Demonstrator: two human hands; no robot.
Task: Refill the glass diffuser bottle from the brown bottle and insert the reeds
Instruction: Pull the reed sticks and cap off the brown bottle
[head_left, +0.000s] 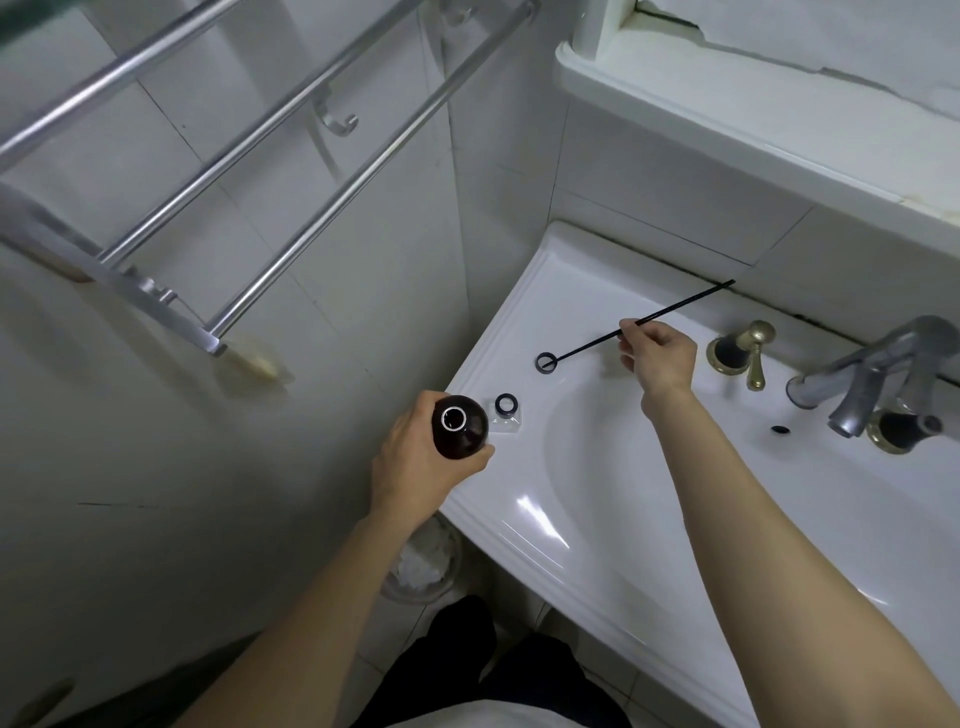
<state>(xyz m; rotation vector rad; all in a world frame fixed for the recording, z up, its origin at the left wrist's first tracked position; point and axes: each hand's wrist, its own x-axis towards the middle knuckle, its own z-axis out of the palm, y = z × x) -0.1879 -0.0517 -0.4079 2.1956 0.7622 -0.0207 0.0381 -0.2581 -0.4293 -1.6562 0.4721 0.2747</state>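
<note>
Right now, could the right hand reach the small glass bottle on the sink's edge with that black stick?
Probably yes. The right hand pinches the stick, and the glass bottle stands open-mouthed with nothing over it. The brown bottle in the left hand sits beside it, not across the way.

The left hand (415, 462) and right hand (660, 358) are bare, as are the 2 forearms (291, 597) (753, 499) to the frame edge. Dark trousers (457, 654) cover the legs, and a white garment (467, 719) shows at the bottom edge.
</note>
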